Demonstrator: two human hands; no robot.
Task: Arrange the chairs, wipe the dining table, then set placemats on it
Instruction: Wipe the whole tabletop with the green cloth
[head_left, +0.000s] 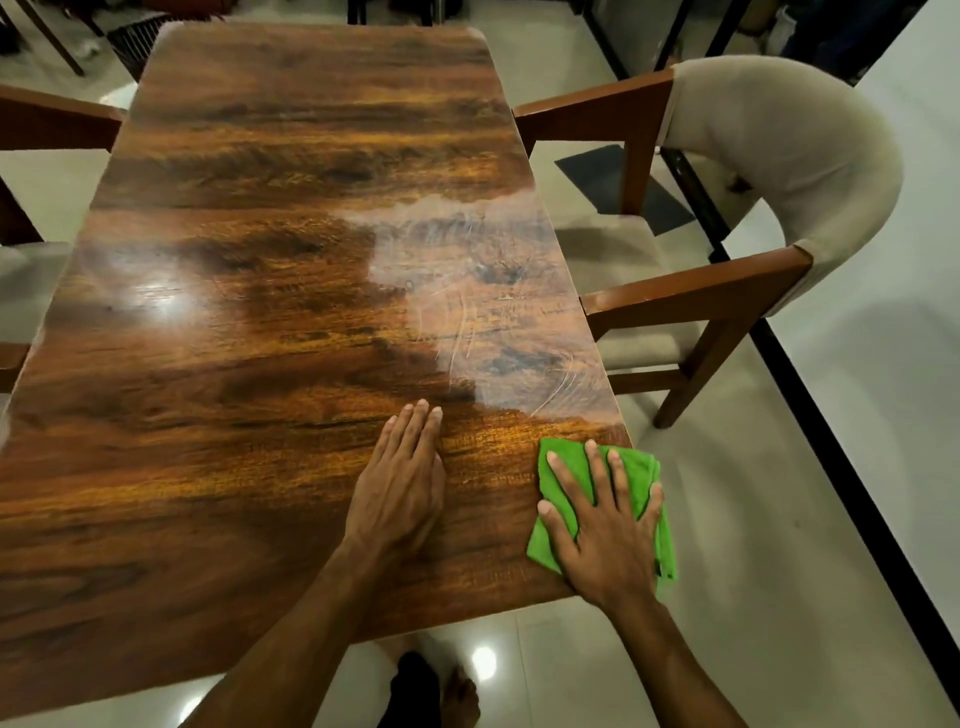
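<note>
**Green cloth pinned flat at the table's corner**

The right hand (605, 525) lies palm down on a green cloth (548, 545), fingers spread wide, pressing it to the dining table (260, 364). The cloth's far edge shows just beyond the fingertips, and on the little-finger side it overhangs the table's edge. Just beside the thumb, the left hand (402, 483) rests flat on bare wood, fingers straight and pressed together. Beyond both sets of fingertips a pale, streaked film (467, 270) covers the tabletop. Farther out on the right hand's little-finger side stands a chair (727, 208) with wooden arms and a beige back, drawn up to the table.
</note>
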